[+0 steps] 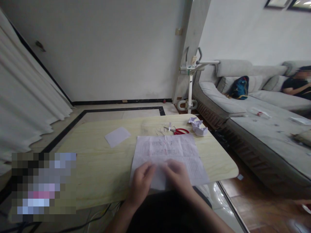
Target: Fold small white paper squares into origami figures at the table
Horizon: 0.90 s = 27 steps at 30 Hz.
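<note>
A large printed sheet of paper (187, 152) with fold creases lies near the table's front edge. Over its lower half are both of my hands, close together with curled fingers. My left hand (143, 176) is closed, thumb against the fingers. My right hand (177, 173) is closed in a similar way and blurred. Something pale seems to lie between the fingertips, but it blends into the sheet and I cannot make it out. Beyond the sheet rest red-handled scissors (181, 131) among thin paper scraps (160, 132). Crumpled white paper (199, 128) sits to their right.
A small blank white sheet (118, 136) lies on the pale wooden table (97, 168), left of the printed one. A blurred-out patch covers the table's left end. To the right stands a grey sofa (262, 129) with a blue bag (240, 87) and a seated person (297, 85).
</note>
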{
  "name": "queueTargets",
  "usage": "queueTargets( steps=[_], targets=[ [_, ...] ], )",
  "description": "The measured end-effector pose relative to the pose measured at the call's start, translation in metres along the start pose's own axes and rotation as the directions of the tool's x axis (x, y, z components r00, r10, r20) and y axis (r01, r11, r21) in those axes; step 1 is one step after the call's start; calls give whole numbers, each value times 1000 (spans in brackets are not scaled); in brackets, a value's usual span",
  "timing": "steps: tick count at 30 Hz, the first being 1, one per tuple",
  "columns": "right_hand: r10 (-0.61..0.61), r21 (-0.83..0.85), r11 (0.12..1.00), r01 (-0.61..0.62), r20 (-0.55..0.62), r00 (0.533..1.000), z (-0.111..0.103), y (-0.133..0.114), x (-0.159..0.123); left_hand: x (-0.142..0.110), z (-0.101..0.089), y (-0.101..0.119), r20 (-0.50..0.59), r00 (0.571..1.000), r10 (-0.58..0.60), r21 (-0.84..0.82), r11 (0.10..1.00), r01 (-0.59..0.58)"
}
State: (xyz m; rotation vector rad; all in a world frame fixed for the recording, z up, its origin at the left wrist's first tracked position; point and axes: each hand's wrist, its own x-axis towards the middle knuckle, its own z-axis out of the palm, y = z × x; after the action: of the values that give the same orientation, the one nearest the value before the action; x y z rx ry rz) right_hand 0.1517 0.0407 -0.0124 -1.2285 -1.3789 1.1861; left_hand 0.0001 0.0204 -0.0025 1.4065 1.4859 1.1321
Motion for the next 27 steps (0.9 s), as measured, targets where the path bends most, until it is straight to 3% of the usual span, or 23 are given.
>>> queueTargets(
  steps=[20, 27],
  targets=[
    [4, 6, 1000, -5, 30, 1000, 0, 3, 2, 2, 5, -7, -10, 1000, 15, -50, 999, -15],
    [-10, 3, 1000, 10, 16, 1000, -1, 2, 2, 0, 4, -7, -3, 1000, -28, -12, 1000, 28]
  ],
)
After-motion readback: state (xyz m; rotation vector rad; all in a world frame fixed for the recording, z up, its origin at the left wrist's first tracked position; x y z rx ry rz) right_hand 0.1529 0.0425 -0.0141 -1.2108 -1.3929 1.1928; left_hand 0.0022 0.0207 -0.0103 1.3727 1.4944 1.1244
